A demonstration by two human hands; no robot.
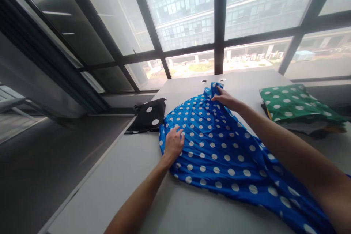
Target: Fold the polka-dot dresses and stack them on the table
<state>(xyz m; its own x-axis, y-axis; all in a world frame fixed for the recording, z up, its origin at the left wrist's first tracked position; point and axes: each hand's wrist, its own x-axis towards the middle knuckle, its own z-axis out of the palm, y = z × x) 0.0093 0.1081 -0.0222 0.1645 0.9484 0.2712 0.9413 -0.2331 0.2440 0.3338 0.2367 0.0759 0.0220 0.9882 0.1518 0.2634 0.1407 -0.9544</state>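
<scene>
A large blue cloth with white polka dots (pixel 216 142) lies spread and wrinkled over the white table, running off toward the lower right. My left hand (pixel 174 142) rests on its left part, fingers apart and lightly bent over the fabric. At the far end, my right hand (pixel 226 98) pinches the cloth's edge between thumb and fingers, and a small peak of fabric stands up there. Close to the left edge of the blue cloth lies a folded black cloth with white dots (pixel 149 116).
On the right, a stack topped by a folded green polka-dot cloth (pixel 294 103) sits on the table (pixel 120 175). Two round holes show near the table's far edge, below tall windows (pixel 186 11). Grey floor (pixel 65 153) lies beyond the left edge.
</scene>
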